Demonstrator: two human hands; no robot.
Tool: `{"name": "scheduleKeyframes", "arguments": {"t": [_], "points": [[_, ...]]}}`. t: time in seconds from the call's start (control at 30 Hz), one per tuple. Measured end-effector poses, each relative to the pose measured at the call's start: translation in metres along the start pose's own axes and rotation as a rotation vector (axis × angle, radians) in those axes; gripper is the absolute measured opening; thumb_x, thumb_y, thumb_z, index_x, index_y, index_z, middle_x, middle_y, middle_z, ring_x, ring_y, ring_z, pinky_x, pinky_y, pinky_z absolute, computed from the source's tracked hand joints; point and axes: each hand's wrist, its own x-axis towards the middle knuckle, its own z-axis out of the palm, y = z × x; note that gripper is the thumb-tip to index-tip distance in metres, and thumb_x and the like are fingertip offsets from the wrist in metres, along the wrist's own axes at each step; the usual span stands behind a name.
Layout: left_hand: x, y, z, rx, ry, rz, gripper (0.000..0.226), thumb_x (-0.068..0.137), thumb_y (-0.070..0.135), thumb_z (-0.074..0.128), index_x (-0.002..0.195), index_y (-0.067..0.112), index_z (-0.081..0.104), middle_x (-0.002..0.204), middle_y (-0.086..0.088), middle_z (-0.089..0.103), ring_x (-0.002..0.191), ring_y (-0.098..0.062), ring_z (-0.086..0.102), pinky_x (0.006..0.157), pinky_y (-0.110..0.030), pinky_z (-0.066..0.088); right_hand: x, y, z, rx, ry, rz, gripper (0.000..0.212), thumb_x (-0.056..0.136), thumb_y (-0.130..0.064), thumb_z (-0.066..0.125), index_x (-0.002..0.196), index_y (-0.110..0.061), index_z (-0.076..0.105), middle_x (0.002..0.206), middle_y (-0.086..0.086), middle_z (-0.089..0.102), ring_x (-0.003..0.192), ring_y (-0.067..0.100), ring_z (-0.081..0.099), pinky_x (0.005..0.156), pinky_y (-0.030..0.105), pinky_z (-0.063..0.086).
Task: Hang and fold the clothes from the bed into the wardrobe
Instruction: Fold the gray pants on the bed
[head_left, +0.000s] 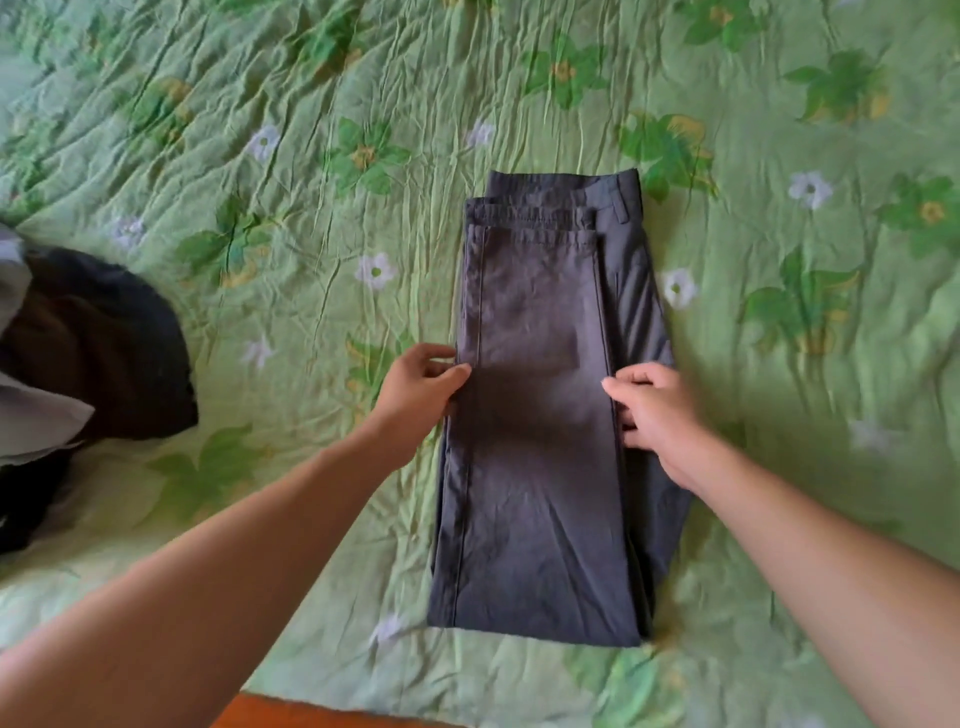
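The dark grey trousers (540, 415) lie flat in the middle of the bed (311, 208), folded lengthwise and then doubled. The leg hems are stacked just short of the waistband (597, 192) at the far end, and the fold is nearest the person. They look like a light woven cotton: soft and limp, with enough body to hold a crease but none to stay rigid when lifted. Picked up by one point, the stacked layers would probably slide apart and sag. I judge the safest hold to be on both long edges at once, about midway along, or a flat palm slid underneath to carry the stack. The left hand (415, 384) is at the left edge near the side seam, thumb on top and fingers at the rim, pinching the fabric. The right hand (654, 410) is on the opposite edge, thumb on the upper layer and fingers curled in beside it, gripping that layer. The hands are well apart with the width of the garment between them, and both forearms reach forward from the near side at a low angle. Well to the left, a heap of dark clothes (104, 338) sits on the bedspread with a pale grey garment (31, 415) lying against it.
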Motion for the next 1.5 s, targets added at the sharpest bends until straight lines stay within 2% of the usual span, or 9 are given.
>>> {"name": "scheduleKeyframes", "arguments": {"t": [0.2,0.47,0.57,0.67,0.87,0.97,1.1,1.27,1.5], "points": [[-0.085,-0.074,-0.003,0.193,-0.089,-0.126,0.014,0.088,0.016,0.075,0.093,0.020,0.063,0.078,0.005,0.071,0.061,-0.005,0.065,0.048,-0.018,0.047,-0.091,0.080,-0.008,-0.251,-0.113,-0.034,0.032,0.084,-0.020,0.077,0.070,-0.009,0.050,0.057,0.000,0.051,0.054,0.017,0.046,0.053,0.030,0.031],[-0.126,-0.127,-0.004,0.406,0.102,-0.093,0.028,0.094,0.023,0.069,0.086,-0.003,0.065,0.067,-0.007,0.052,0.060,-0.018,0.044,0.054,-0.029,0.029,-0.126,0.132,-0.011,-0.272,-0.069,-0.116,0.031,0.092,-0.012,0.068,0.069,-0.010,0.048,0.063,0.006,0.042,0.066,0.019,0.040,0.057,0.035,0.027],[-0.133,-0.130,0.000,0.524,0.144,-0.052,0.022,0.093,0.029,0.069,0.093,0.007,0.065,0.079,-0.007,0.065,0.069,-0.024,0.057,0.062,-0.031,0.044,-0.136,0.137,-0.008,-0.391,-0.001,-0.151,0.014,0.094,-0.016,0.064,0.102,-0.005,0.059,0.082,0.013,0.058,0.080,0.027,0.056,0.069,0.037,0.039],[-0.145,-0.136,-0.002,0.591,0.223,0.090,0.022,0.093,0.028,0.066,0.111,0.020,0.055,0.082,0.004,0.063,0.078,-0.024,0.063,0.069,-0.034,0.050,-0.158,0.145,-0.008,-0.614,0.082,-0.386,0.045,0.097,-0.017,0.057,0.139,-0.022,0.043,0.095,0.010,0.062,0.081,0.033,0.060,0.066,0.035,0.042],[-0.167,-0.155,-0.021,0.508,0.001,0.224,0.051,0.084,0.019,0.069,0.120,0.049,0.048,0.114,-0.005,0.054,0.093,-0.014,0.060,0.080,-0.030,0.049,-0.171,0.167,-0.028,-0.956,-0.203,-0.502,0.071,0.086,-0.038,0.071,0.149,-0.035,0.039,0.118,0.004,0.047,0.114,0.030,0.052,0.092,0.038,0.045],[-0.173,-0.157,-0.031,0.813,-0.257,0.286,0.074,0.071,0.024,0.073,0.132,0.050,0.039,0.116,0.000,0.040,0.092,-0.021,0.056,0.079,-0.032,0.049,-0.169,0.174,-0.035,-1.234,-0.130,-0.694,0.084,0.075,-0.026,0.075,0.151,-0.030,0.041,0.118,0.007,0.037,0.110,0.033,0.044,0.093,0.043,0.044],[-0.175,-0.155,-0.034,1.223,-0.172,0.517,0.073,0.079,0.014,0.069,0.145,0.033,0.045,0.114,-0.002,0.048,0.094,-0.028,0.058,0.066,-0.035,0.047,-0.161,0.167,-0.035,-1.149,0.103,-0.943,0.049,0.065,-0.004,0.079,0.112,-0.013,0.072,0.103,0.017,0.050,0.088,0.038,0.054,0.072,0.045,0.047],[-0.153,-0.120,-0.043,0.907,-0.020,0.864,0.037,0.069,0.013,0.079,0.105,0.011,0.074,0.112,-0.011,0.057,0.101,-0.031,0.059,0.078,-0.038,0.053,-0.154,0.110,-0.042,-0.795,-0.029,-0.896,0.025,0.078,-0.017,0.054,0.095,-0.009,0.071,0.108,0.011,0.067,0.100,0.033,0.062,0.085,0.044,0.049],[-0.065,0.047,-0.029,0.045,-0.130,0.384,0.016,0.083,0.023,0.055,0.079,0.023,0.070,0.072,0.013,0.068,0.069,-0.003,0.060,0.064,-0.020,0.049,-0.079,-0.067,-0.041,0.145,-0.076,-0.373,0.020,0.077,-0.030,0.063,0.076,-0.010,0.065,0.075,0.008,0.059,0.073,0.017,0.054,0.067,0.030,0.041]]}}
